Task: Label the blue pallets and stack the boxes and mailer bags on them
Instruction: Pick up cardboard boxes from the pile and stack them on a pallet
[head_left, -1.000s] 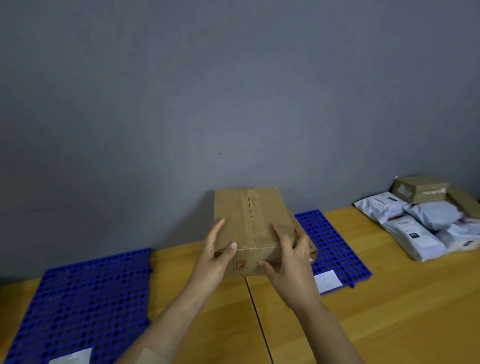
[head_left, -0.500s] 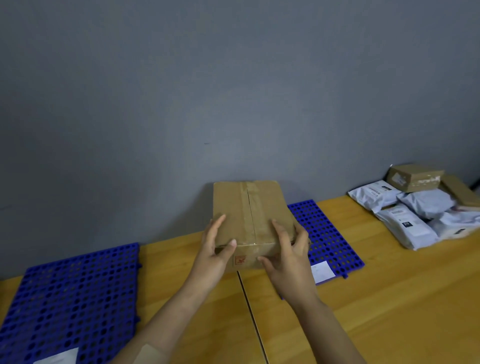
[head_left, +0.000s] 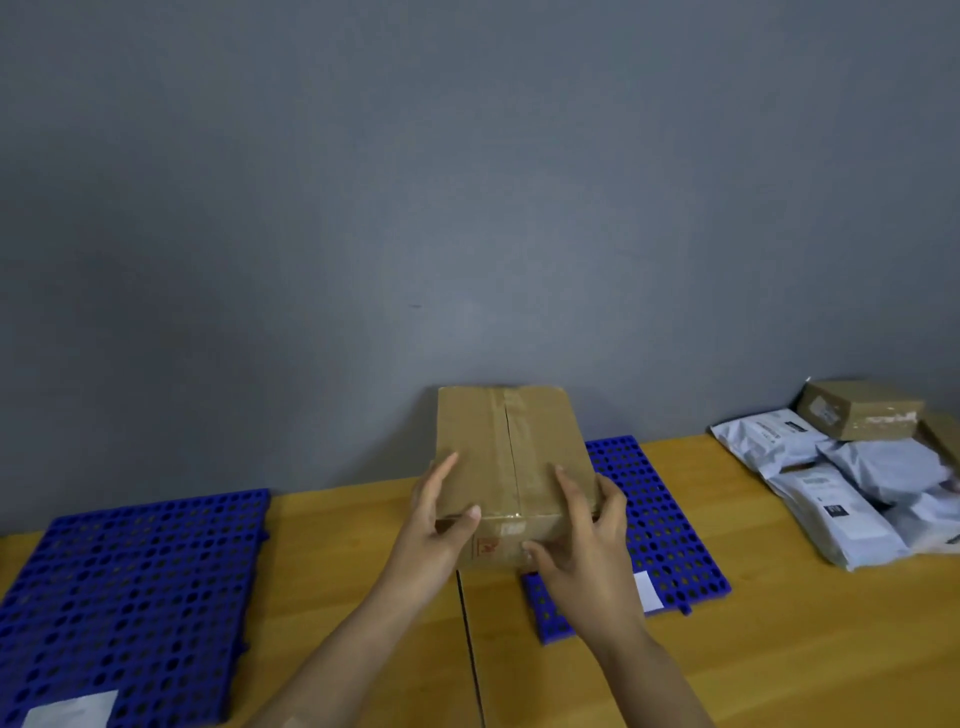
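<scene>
Both hands on the box, lining it up at the right pallet!
Near left, the left pallet (head_left: 130, 587) carries only its label. The left hand (head_left: 436, 530) and right hand (head_left: 587, 545) clasp the near end of the box (head_left: 509, 457), probably to square it over the labelled right pallet (head_left: 660, 519). Mailer bags (head_left: 841, 499) wait far right, nothing between.

Taped brown box (head_left: 511, 462) over right blue pallet (head_left: 660, 519); left pallet (head_left: 130, 587) bare, labelled.

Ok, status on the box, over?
Holding cardboard box, left grip and right grip at its near end. Box over right blue pallet, contact unclear. Nothing blocking; mailer bags piled far right.
</scene>
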